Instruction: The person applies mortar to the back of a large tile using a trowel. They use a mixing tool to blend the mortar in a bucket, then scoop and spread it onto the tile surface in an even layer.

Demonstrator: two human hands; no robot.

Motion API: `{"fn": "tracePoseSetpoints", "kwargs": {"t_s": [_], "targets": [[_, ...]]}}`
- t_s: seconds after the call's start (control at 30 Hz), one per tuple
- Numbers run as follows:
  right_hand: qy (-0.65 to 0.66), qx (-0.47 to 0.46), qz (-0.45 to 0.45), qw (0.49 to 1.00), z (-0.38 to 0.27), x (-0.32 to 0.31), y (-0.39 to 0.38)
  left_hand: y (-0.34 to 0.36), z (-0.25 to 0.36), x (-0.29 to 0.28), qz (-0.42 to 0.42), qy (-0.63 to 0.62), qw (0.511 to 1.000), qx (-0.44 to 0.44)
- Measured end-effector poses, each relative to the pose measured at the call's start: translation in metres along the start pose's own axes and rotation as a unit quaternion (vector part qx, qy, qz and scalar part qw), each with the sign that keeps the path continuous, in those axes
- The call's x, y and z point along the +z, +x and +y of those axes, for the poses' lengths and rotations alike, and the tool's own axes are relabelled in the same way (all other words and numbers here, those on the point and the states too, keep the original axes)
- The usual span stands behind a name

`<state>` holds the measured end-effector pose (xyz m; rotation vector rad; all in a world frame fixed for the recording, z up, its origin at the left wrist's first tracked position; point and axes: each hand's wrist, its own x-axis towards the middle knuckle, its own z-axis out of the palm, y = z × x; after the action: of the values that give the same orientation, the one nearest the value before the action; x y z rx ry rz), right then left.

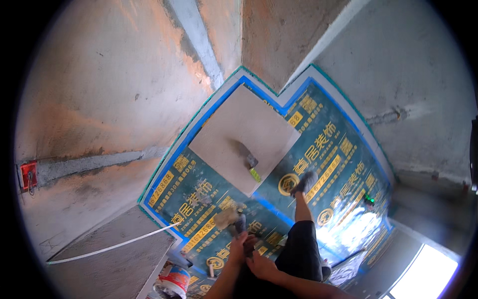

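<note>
My left hand (pixel 238 247) and my right hand (pixel 262 265) are close together in front of my body, fingers curled inward. What they hold, if anything, is unclear. Just beyond the left hand is a blurred, pale tan block-like thing (pixel 226 218) beside a dark grey shape (pixel 240 223); I cannot tell whether either is joined to my grip. Farther ahead, a large beige tile (pixel 219 134) lies flat on the covered floor. A trowel (pixel 251 162) with a bright green handle rests on it, apart from both hands.
Dark green printed sheeting (pixel 199 231), edged with blue tape, covers the floor. My right shoe (pixel 304 182) stands right of the tile. A red-and-white bucket (pixel 173 280) sits lower left, near a curved white strip (pixel 114 242). Bare plaster walls (pixel 114 89) meet in a jutting corner ahead.
</note>
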<state>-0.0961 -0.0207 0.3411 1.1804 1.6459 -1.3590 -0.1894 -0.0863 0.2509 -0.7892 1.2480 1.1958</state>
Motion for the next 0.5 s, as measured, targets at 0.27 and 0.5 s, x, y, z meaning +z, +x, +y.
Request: {"fn": "tracePoseSetpoints", "kwargs": {"t_s": [0.27, 0.5], "targets": [[-0.165, -0.119, -0.282, 0.938, 0.037, -0.138, 0.04, 0.046, -0.057, 0.04, 0.147, -0.278, 0.948, -0.048], [-0.187, 0.004, -0.294, 0.937, 0.118, -0.288, 0.104, 0.133, -0.14, 0.107, 0.12, -0.35, 0.926, -0.07]]}}
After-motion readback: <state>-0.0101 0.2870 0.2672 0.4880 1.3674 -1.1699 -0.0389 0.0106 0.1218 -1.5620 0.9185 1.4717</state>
